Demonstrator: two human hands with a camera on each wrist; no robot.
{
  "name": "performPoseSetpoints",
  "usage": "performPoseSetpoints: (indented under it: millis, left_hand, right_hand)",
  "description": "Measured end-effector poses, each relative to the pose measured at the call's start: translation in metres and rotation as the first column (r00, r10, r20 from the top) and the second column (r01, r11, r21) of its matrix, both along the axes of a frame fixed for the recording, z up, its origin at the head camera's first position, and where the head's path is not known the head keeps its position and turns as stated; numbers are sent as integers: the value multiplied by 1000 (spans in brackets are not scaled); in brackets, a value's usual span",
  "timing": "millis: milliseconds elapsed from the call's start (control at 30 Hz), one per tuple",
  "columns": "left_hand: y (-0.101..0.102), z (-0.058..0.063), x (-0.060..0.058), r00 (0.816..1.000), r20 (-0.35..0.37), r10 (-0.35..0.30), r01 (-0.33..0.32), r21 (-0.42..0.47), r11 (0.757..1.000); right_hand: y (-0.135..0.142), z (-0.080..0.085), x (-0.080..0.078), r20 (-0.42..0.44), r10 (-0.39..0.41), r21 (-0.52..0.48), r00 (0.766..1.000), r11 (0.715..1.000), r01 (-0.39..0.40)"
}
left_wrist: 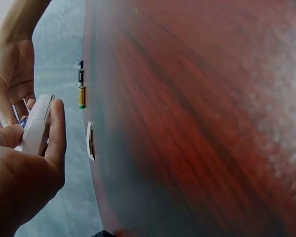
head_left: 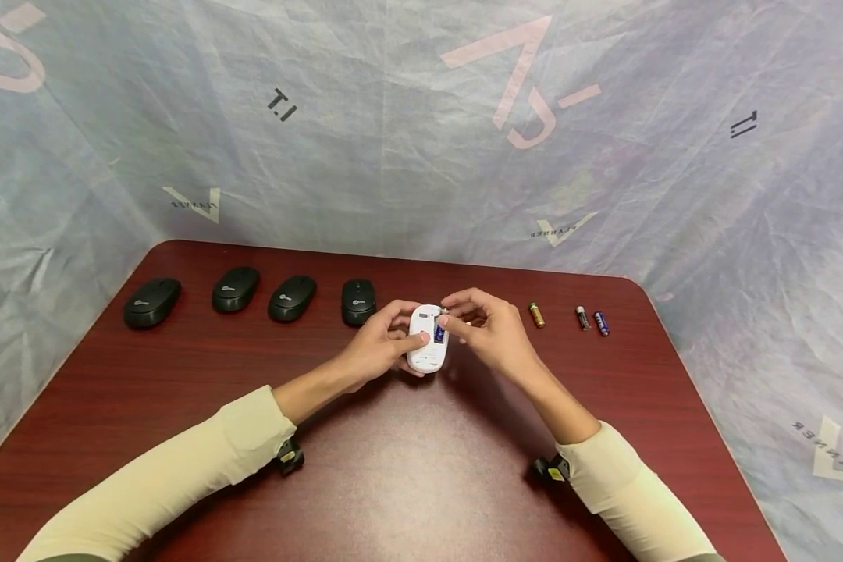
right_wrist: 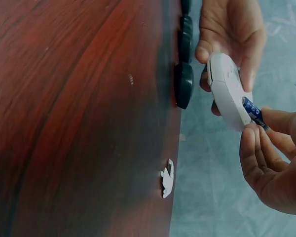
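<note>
Hands (head_left: 374, 346), two; white mouse (head_left: 428, 356), one

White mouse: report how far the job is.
Apparently done: a white piece, likely the cover, lies on the table. In hand: the left hand holds the white mouse; the right hand pinches a blue battery jutting from it. Probably remaining: seating the battery, refitting that piece.

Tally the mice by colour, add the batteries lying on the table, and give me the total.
Black mice: 4
White mouse: 1
Loose batteries: 3
Total: 8
</note>
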State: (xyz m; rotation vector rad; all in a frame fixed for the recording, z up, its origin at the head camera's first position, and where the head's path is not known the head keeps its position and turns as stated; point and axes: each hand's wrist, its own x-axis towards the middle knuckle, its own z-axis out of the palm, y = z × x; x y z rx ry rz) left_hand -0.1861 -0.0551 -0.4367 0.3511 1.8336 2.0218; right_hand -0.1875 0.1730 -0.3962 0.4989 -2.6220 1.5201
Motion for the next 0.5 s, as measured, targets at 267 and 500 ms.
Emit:
performPoseSetpoints:
  millis: [267,500]
  left_hand:
    - [2,-4,-1,999,-31,26,-27,-24,999]
    - [4,-3,-2,999,-34,31,-31,-16,999]
  right_hand:
    - [-2,-4,0,-67,-10,85,998,996,15]
    - [-2,-8,-1,-56,-7,72,998,997,11]
